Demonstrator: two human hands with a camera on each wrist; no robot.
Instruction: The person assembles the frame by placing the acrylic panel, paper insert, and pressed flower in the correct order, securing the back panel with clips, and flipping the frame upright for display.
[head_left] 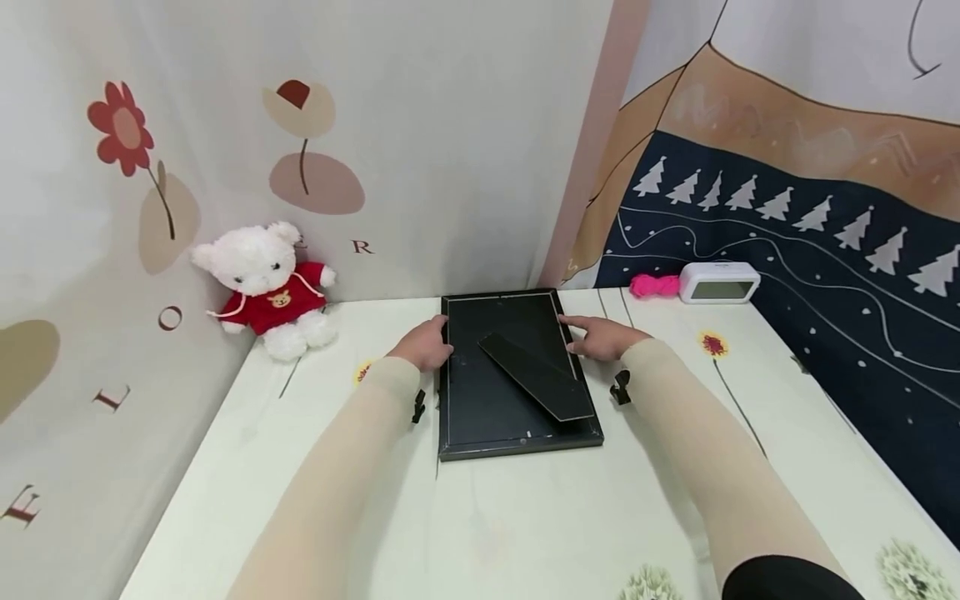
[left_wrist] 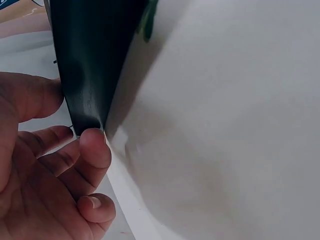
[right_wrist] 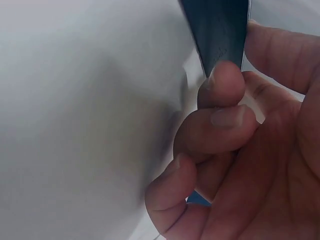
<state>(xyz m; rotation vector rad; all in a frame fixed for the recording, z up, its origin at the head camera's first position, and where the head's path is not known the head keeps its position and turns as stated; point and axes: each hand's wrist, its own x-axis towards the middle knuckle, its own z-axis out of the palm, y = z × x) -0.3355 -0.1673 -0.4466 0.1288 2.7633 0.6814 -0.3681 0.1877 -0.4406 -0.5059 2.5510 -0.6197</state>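
Note:
A black picture frame (head_left: 476, 404) lies back side up in the middle of the table, with its stand leg (head_left: 536, 379) slanting across the back panel. My left hand (head_left: 423, 343) grips the frame's left edge toward the far end. Opposite it, my right hand (head_left: 603, 338) grips the right edge. In the left wrist view, the thumb and fingers of the left hand (left_wrist: 45, 170) pinch the dark side of the frame (left_wrist: 90, 75). Likewise in the right wrist view, the right hand (right_wrist: 260, 150) pinches the frame's side (right_wrist: 220, 35) between thumb and curled fingers. The frame's front is hidden.
A white teddy bear (head_left: 277, 296) in a red top sits at the table's back left corner. At the back right stand a white digital clock (head_left: 718, 283) and a small pink item (head_left: 654, 286). Printed curtains (head_left: 465, 150) hang behind the white table (head_left: 480, 525).

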